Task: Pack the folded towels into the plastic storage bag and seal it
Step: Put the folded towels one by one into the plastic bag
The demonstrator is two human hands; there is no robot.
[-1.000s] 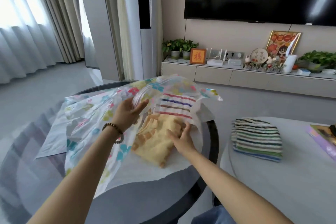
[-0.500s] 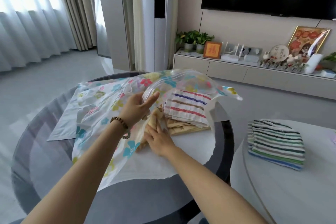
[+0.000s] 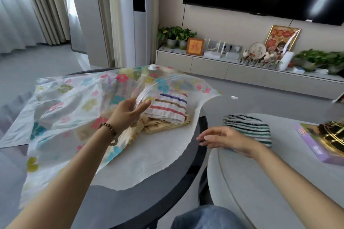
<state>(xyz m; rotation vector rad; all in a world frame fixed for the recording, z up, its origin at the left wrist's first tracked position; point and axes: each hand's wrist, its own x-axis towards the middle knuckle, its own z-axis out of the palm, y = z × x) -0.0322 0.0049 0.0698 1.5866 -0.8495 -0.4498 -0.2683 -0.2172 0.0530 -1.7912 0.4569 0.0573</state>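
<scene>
A clear plastic storage bag (image 3: 74,102) printed with coloured flowers lies on the dark round glass table (image 3: 130,201). My left hand (image 3: 128,111) grips the bag's upper rim and holds its mouth lifted. Inside the mouth a white towel with coloured stripes (image 3: 167,108) rests on a folded yellow towel (image 3: 165,126). My right hand (image 3: 229,139) is outside the bag, fingers apart and holding nothing, just in front of a stack of green-and-black striped towels (image 3: 249,128) on the grey side table (image 3: 270,182).
A second flat plastic bag (image 3: 14,132) lies under the flowered one at the left. A purple box (image 3: 316,145) with a gold object sits at the right edge of the grey table. A TV console with plants stands behind.
My right hand has let go of the yellow towel, left the bag's mouth and moved right to the striped stack. The yellow towel now lies deeper under the striped one.
</scene>
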